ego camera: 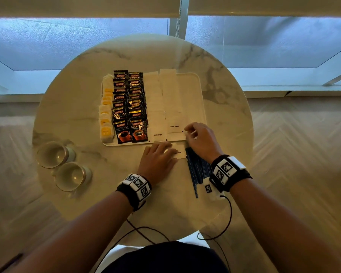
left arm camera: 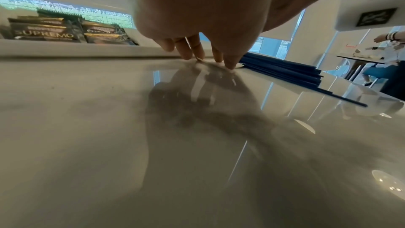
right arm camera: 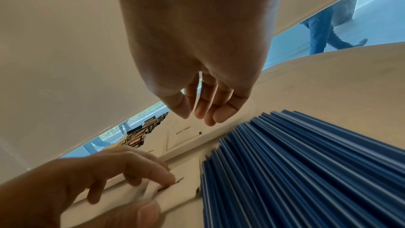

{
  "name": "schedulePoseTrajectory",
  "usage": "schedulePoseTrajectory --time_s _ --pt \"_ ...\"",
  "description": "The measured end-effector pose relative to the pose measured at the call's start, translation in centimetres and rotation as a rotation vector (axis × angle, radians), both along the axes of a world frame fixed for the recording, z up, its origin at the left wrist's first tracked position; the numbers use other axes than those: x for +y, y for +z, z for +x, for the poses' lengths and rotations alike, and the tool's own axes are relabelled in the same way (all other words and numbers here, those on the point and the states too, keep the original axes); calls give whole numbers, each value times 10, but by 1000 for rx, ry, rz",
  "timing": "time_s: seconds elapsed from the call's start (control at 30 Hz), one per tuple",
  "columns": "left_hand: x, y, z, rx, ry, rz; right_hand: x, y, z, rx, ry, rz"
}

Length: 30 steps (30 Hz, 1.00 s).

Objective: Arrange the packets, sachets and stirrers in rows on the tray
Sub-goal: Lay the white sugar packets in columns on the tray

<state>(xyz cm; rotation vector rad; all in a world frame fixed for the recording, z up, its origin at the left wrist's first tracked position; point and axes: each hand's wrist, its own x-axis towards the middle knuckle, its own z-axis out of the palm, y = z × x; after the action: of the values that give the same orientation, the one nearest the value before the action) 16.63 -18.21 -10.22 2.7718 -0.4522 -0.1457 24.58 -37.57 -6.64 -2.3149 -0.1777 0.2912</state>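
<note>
A white tray (ego camera: pixel 192 95) on the round marble table carries a row of yellow-tagged tea sachets (ego camera: pixel 105 115), two rows of black coffee packets (ego camera: pixel 130 107) and two rows of white sugar sachets (ego camera: pixel 171 99). Its right strip is bare. Loose sugar sachets (ego camera: pixel 181 152) lie on the table just in front of the tray. My left hand (ego camera: pixel 168 152) rests there with its fingertips (left arm camera: pixel 230 63) pressing on them. My right hand (ego camera: pixel 188 131) hovers over the tray's front right corner, fingers loosely curled, with nothing seen between them. Blue stirrers (ego camera: pixel 197 168) lie piled under my right wrist.
Two cups (ego camera: pixel 52 154) (ego camera: pixel 72 176) stand on the table at the front left. Cables hang over the near table edge (ego camera: pixel 165 239). The stirrer pile (right arm camera: pixel 306 162) lies right beside the loose sachets (right arm camera: pixel 186 179).
</note>
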Motion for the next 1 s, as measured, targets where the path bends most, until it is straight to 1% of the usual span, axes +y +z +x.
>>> schedulePoseTrajectory --time_s 0.1,0.2,0.27,0.4,0.5,0.6,0.7,0.83,0.93,1.0 --pt "1 4 -4 33 21 11 -2 1 -20 14 39 17" --pt "3 8 -2 116 34 -34 -1 2 -36 29 69 33" --pt "5 12 0 191 54 -100 1 4 -43 57 80 38" --pt "11 23 4 256 45 -322 5 6 -51 106 138 15" --pt "18 28 6 161 -23 -374 9 5 -50 113 187 4" --pt "23 33 11 41 -63 -424 12 7 -43 68 214 54" --pt "23 41 25 -39 -48 -453 14 11 -30 21 173 103" --pt "16 42 53 -62 35 -501 15 14 -8 -23 35 126" --pt "10 36 73 -37 77 -510 15 12 8 -43 -72 132" --pt "7 32 83 1 103 -452 16 5 16 -23 -96 104"
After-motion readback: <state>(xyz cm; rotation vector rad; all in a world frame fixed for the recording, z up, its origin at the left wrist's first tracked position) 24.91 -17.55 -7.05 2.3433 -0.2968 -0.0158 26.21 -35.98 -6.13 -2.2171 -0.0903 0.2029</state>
